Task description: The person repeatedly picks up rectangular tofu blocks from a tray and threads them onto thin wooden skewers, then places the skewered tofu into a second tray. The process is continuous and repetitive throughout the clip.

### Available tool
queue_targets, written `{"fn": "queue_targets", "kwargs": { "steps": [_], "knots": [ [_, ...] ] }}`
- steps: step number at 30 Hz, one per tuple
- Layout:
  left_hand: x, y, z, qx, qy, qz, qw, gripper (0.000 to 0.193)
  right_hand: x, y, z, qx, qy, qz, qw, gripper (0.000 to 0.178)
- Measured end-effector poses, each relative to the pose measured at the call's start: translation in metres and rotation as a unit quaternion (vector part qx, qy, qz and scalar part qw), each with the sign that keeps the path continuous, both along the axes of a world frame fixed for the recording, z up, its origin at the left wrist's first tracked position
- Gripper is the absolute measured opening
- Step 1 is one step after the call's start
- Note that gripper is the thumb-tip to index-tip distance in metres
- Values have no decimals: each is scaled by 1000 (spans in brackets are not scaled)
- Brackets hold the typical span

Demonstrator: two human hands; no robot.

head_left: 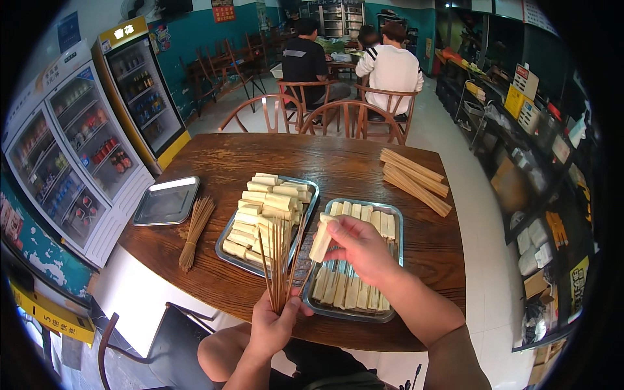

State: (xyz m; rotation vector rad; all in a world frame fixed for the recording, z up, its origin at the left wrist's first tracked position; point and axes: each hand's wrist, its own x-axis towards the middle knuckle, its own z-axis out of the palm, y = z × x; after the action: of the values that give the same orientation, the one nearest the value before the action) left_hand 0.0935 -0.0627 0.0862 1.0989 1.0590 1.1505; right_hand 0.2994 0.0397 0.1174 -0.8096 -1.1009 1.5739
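Observation:
My left hand (272,328) is closed round the lower ends of a fanned bunch of thin wooden skewers (279,260). Between the thumb and fingers of my right hand (365,252) is a pale yellow roll, probably tofu skin (320,244), tilted above the near tray. One skewer slants up from my left hand to the roll's lower end; whether it has gone in I cannot tell. More rolls (263,208) lie heaped on the left metal tray (314,195). Below my right hand, the right metal tray (398,305) holds rolls in two rows, with sticks visible between them.
Loose skewer bundles (416,181) lie at the table's far right. Left of the heaped tray are a tied skewer bundle (194,235) and another metal tray (166,200). Wooden chairs (354,120) stand beyond the table (351,156); two people sit farther back. Drink fridges (81,149) line the left.

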Motion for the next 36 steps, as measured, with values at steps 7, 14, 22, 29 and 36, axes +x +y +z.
{"fn": "queue_targets", "kwargs": {
  "steps": [7, 14, 22, 29, 36],
  "knots": [
    [5, 3, 2, -4, -4, 4, 1000, 16, -4, -5, 5, 0, 10, 4, 1000, 31],
    [-11, 14, -8, -27, -19, 24, 999, 16, 64, 29, 17, -35, 37, -142, 989, 35],
    [-30, 55, -48, 12, -39, 91, 995, 14, 152, 54, -9, -183, -235, -99, 950, 45],
    [-37, 58, -60, 27, -54, 101, 993, 14, 126, 84, -26, -200, -332, -80, 918, 28],
    [-42, 54, -59, 26, -68, 100, 992, 15, 115, 91, -29, -196, -401, -79, 891, 26]
  ]
}}
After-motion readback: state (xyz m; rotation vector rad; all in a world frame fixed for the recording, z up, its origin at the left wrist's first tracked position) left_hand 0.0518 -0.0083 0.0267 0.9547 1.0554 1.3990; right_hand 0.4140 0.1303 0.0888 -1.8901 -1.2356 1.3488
